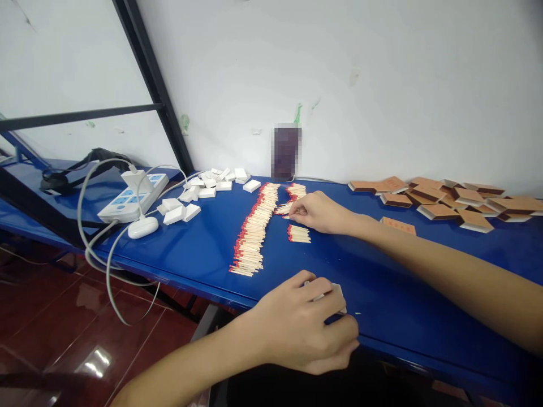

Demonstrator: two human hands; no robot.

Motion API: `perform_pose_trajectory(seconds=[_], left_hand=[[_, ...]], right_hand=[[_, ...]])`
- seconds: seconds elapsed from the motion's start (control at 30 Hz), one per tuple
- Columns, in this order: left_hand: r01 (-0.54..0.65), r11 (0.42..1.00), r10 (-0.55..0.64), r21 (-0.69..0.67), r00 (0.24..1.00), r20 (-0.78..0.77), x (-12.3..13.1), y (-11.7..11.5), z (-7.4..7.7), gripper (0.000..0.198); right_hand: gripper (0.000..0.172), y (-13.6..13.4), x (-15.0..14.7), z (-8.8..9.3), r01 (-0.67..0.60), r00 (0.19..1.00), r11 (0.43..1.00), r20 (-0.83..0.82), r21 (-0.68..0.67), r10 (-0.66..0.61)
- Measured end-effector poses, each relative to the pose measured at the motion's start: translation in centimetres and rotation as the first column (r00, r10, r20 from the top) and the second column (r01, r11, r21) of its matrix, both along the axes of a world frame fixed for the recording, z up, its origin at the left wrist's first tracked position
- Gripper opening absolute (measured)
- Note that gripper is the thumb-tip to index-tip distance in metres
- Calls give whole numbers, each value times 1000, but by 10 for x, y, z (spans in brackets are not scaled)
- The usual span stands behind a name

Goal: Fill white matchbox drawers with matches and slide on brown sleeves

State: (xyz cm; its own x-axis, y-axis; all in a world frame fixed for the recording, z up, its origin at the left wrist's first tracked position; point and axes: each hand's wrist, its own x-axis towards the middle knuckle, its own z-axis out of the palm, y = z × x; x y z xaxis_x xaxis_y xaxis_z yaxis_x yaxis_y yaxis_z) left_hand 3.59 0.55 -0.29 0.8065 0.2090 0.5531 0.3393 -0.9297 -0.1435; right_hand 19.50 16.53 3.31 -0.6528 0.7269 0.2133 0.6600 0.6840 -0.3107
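Observation:
My left hand [316, 325] is closed around a small white matchbox tray [339, 297] at the front edge of the blue table, with most of the tray hidden by my fingers. Farther back, my right hand [322, 212] pinches at some red-tipped matches [283, 209]; how many are between the fingertips is hidden. A short group of matches [299, 233] lies just in front of that hand, and another bunch [297, 189] lies behind it. To the left runs a long slanting row of matches [253, 232], red heads facing left.
White matchbox trays [207, 182] lie scattered at the back left. Brown matchbox sleeves [445, 198] are heaped at the back right, and one sleeve [397, 226] lies near my right forearm. A power strip [136, 198] with white cables and a charger [143, 227] occupies the left.

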Motion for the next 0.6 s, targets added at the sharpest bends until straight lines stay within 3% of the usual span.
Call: perform_pose_trajectory(seconds=[0.6], left_hand=[[17,1000,-17,4,999,46,0,0,1,20]], right_hand=[[14,-8,1,1,-7,1000,1000,30,7,6]])
